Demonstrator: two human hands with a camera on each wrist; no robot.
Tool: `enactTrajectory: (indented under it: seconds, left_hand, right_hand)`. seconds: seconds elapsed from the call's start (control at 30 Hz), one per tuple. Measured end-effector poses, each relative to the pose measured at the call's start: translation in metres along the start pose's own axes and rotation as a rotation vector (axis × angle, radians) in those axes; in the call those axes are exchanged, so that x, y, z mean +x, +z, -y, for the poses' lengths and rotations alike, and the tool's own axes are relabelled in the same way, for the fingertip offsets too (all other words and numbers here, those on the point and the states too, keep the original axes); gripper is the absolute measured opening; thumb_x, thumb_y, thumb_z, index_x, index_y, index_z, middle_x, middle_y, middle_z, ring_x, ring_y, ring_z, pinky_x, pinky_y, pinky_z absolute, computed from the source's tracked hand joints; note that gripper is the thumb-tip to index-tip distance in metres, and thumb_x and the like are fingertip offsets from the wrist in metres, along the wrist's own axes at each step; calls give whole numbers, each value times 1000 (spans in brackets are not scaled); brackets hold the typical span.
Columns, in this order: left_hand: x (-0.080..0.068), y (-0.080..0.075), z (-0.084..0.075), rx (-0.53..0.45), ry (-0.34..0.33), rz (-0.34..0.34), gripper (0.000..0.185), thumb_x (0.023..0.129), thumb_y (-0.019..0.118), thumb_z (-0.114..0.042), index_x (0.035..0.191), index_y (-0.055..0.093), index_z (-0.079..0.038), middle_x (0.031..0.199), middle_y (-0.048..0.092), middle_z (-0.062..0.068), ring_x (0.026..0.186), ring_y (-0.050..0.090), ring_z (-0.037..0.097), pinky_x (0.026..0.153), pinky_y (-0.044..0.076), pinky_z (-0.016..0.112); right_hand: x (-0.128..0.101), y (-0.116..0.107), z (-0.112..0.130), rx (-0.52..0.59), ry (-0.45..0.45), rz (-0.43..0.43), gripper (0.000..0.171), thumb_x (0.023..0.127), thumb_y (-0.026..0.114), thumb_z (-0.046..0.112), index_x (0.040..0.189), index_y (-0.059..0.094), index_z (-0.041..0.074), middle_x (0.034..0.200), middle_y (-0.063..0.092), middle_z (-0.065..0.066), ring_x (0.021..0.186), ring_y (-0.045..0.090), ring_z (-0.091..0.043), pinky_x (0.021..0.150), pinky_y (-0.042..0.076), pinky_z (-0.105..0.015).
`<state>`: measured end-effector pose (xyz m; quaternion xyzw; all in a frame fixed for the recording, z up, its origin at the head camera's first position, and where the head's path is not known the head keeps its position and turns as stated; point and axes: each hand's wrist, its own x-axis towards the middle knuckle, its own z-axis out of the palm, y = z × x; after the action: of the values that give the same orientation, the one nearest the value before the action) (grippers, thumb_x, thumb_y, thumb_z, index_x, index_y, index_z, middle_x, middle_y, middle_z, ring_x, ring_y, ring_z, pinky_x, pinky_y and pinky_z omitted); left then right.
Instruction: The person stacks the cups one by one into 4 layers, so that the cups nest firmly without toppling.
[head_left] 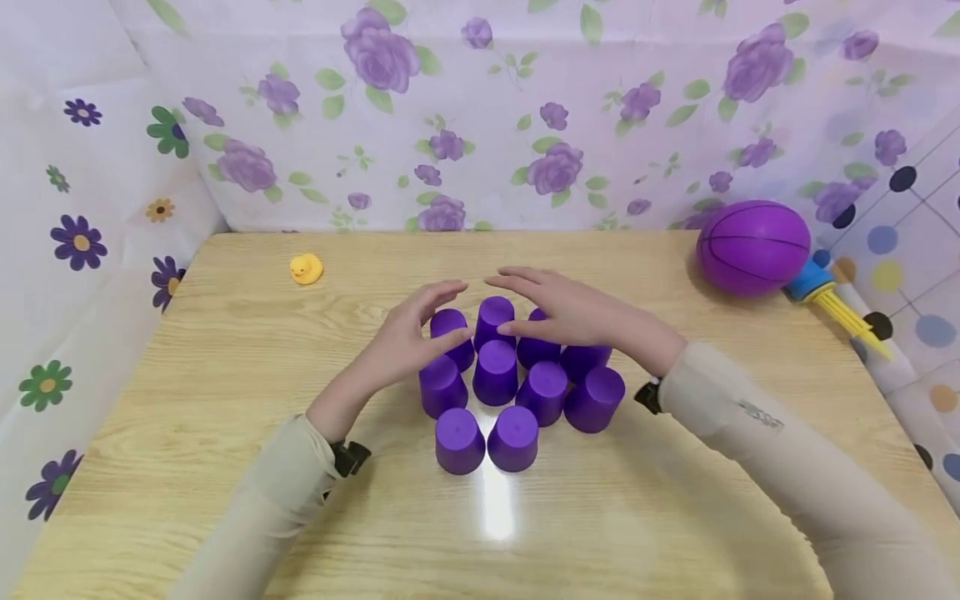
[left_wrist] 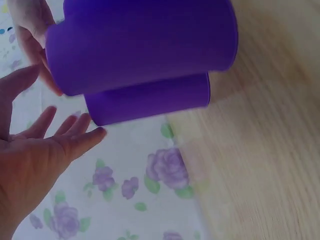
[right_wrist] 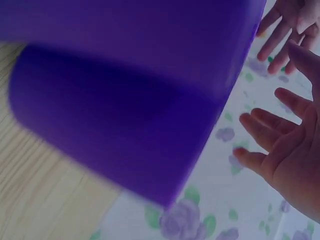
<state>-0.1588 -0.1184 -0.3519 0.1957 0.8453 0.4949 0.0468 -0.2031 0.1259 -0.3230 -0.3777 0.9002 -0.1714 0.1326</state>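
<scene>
We count ten purple cups [head_left: 495, 371], all upside down and clustered touching one another at the middle of the desk [head_left: 225, 375]; they seem gathered into rough rows, but none is yet lifted or stacked. Our left hand [head_left: 408, 337] and right hand [head_left: 573, 312] hover over the far cups with fingers relaxed and spread, each grip released and holding nothing. Apart from these we see one yellow duck [head_left: 306, 268], one purple ball [head_left: 752, 247] and one pump [head_left: 828, 296].

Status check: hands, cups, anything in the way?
Both hands open: left hand, right hand flank rear purple cups, upside down, clustered. Rubber duck, purple ball well clear.
</scene>
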Motion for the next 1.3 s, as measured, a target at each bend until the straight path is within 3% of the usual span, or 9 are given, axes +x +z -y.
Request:
enactTrajectory:
  seconds: [0.1,0.33,0.5,0.7,0.83,1.07,1.3]
  left_hand:
    - [3,-5,1,48,0,4,59,82,72,-18,134,47,-8,137,47,9,128,44,25,110,34,43]
    - [5,-6,6,171,-74,61,64,76,77,-29,132,51,-8,135,50,10,124,46,28,102,41,49]
    - [8,-2,9,215,-112,62,66,74,79,-27,130,52,-7,133,51,13,121,49,34,100,43,47]
    - [9,2,14,128,-150,54,61,75,78,-19,129,53,-5,130,54,15,117,52,33,98,46,47]
    - [10,0,21,49,-132,32,59,75,78,-14,127,54,-1,127,56,15,115,55,29,99,47,41]
    - [18,-7,21,17,-113,-42,48,74,79,-14,116,60,-2,115,63,13,108,59,25,95,50,36]
    - [44,-20,18,51,-99,-103,50,75,79,-21,118,60,-3,118,62,12,112,58,26,96,50,37]
  right_hand:
    - [11,2,4,12,-31,24,61,94,51,45,146,31,19,152,26,-9,137,30,-30,111,29,-48]
    - [20,12,0,136,-41,31,57,94,56,31,143,37,9,144,41,-11,133,37,-26,111,31,-42]
    - [18,22,-5,113,-69,-36,52,91,62,23,137,45,4,138,48,-13,126,46,-26,105,40,-39]
    - [14,35,-9,139,-133,-168,45,88,65,13,128,51,-2,127,56,-15,112,56,-25,90,51,-36]
    - [15,40,-10,140,-170,-218,45,87,67,11,126,51,-3,122,58,-15,111,56,-25,94,48,-36]
    - [17,43,-10,100,-194,-223,45,86,68,14,124,52,-3,121,59,-14,113,56,-25,99,45,-35]
    - [16,41,-14,90,-193,-231,46,86,68,16,125,52,-1,122,58,-13,113,56,-24,99,46,-34]
